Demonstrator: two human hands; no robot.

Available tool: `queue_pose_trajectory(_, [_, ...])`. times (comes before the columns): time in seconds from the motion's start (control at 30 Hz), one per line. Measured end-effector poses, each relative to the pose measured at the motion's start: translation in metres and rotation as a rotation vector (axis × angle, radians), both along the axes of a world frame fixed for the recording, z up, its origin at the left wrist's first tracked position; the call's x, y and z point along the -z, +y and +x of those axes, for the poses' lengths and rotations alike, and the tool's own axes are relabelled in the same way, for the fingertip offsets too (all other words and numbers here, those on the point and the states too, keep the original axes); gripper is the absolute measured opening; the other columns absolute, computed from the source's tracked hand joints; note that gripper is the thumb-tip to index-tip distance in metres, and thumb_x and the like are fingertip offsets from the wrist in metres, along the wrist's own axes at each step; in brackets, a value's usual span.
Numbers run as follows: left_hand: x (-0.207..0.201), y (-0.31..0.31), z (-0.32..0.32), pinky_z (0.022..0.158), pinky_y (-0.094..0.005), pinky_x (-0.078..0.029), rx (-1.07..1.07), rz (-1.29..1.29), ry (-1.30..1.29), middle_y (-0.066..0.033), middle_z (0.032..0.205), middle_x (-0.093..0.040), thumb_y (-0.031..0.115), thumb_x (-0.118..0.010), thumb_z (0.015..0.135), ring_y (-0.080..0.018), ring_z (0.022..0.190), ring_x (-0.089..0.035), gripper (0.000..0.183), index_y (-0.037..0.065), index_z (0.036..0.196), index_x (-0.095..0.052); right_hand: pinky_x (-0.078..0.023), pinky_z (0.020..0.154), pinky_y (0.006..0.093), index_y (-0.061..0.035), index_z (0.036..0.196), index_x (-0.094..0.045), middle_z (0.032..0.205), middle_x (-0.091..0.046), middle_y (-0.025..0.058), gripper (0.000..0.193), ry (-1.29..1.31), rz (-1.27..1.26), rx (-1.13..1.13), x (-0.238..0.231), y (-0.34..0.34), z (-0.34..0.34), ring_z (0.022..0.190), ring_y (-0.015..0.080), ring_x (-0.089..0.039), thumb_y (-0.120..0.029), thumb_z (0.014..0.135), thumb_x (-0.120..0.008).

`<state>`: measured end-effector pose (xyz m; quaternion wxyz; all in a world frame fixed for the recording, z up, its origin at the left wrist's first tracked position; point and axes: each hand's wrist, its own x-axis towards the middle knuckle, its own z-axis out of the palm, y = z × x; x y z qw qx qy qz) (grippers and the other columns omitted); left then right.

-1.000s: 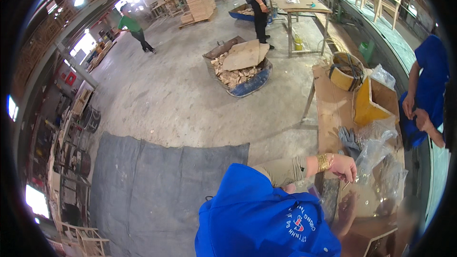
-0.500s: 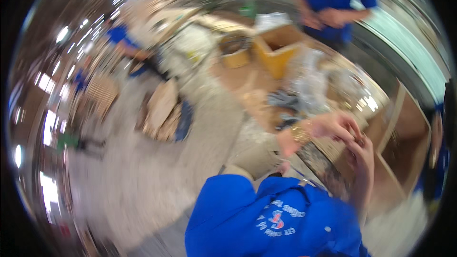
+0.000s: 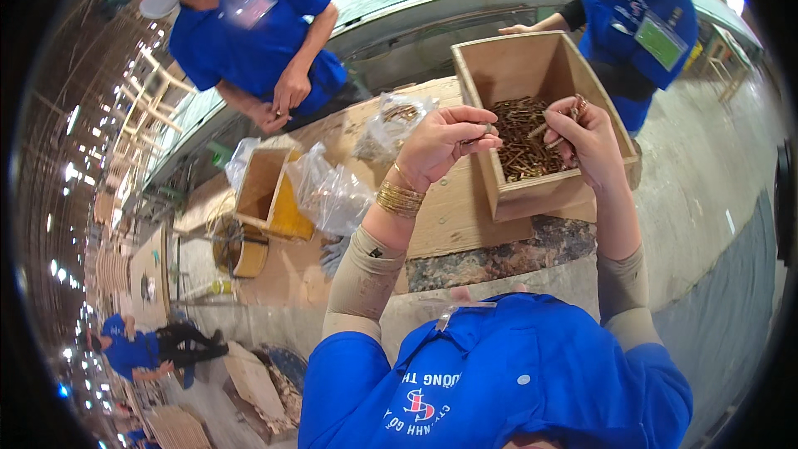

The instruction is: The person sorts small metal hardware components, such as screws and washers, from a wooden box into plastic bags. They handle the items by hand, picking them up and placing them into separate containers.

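Note:
Over a wooden box (image 3: 544, 199), my left hand (image 3: 440, 145) closes its thumb and fingertips on a small, dull metal piece (image 3: 489, 128); its exact kind is too small to make out. Gold bangles circle that wrist. My right hand (image 3: 594, 145) is at the box's right side, its fingers curled round several brass-coloured bolts (image 3: 544, 135) whose shanks stick out. Many more loose brass-coloured bolts (image 3: 517, 150) lie in the bottom of the box, partly hidden behind my right hand. The hands are apart.
The box stands on a wooden table (image 3: 449, 216) with clear plastic bags (image 3: 328, 191), a yellow-sided box (image 3: 291, 208) and grey gloves (image 3: 335, 256). One co-worker (image 3: 258, 25) stands across at the left, another (image 3: 636, 25) beyond the box. A dark mottled board (image 3: 499, 258) lies along the near edge.
My view has swung toward the bolt box. My hands, close together before, are now apart above it, the right one holding bolts. Both co-workers across the table show more fully.

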<state>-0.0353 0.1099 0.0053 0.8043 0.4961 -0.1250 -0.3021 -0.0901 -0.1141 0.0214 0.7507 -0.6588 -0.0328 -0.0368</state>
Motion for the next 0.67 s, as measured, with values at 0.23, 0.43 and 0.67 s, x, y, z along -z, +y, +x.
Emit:
queue_pose_trajectory(0.23, [0.016,-0.047,0.016,0.054,-0.0206,-0.045,0.077,0.044,0.013,-0.0052,0.073,-0.058,0.004,-0.056,0.081,-0.0106,0.061,-0.054,0.013,-0.001,0.092,-0.058,-0.034,0.04,0.0151,-0.0013,0.078,-0.059,0.06,-0.056,0.0006,0.012,-0.135,-0.13,0.064,-0.006,-0.008,0.013,0.045,0.0016,-0.045,-0.013,0.079,-0.06])
queue_pose_trajectory(0.43, [0.02,-0.064,0.014,0.054,-0.0204,-0.043,0.109,-0.008,0.027,-0.005,0.074,-0.058,0.004,-0.052,0.083,-0.0096,0.062,-0.054,0.011,0.0,0.091,-0.058,-0.036,0.042,0.0171,-0.0005,0.077,-0.059,0.058,-0.056,0.0,0.014,-0.14,-0.263,0.077,0.005,-0.015,0.018,0.048,0.0024,-0.048,-0.014,0.079,-0.059])
queue_pose_trajectory(0.67, [0.017,-0.068,0.008,0.061,-0.0246,-0.046,0.074,-0.03,0.034,-0.0119,0.083,-0.059,0.001,-0.048,0.084,-0.0168,0.067,-0.056,0.017,-0.003,0.098,-0.056,-0.042,0.049,0.022,-0.0001,0.075,-0.06,0.059,-0.059,0.0026,0.014,-0.235,-0.452,0.129,0.006,-0.019,0.019,0.053,0.0085,-0.054,-0.014,0.078,-0.06])
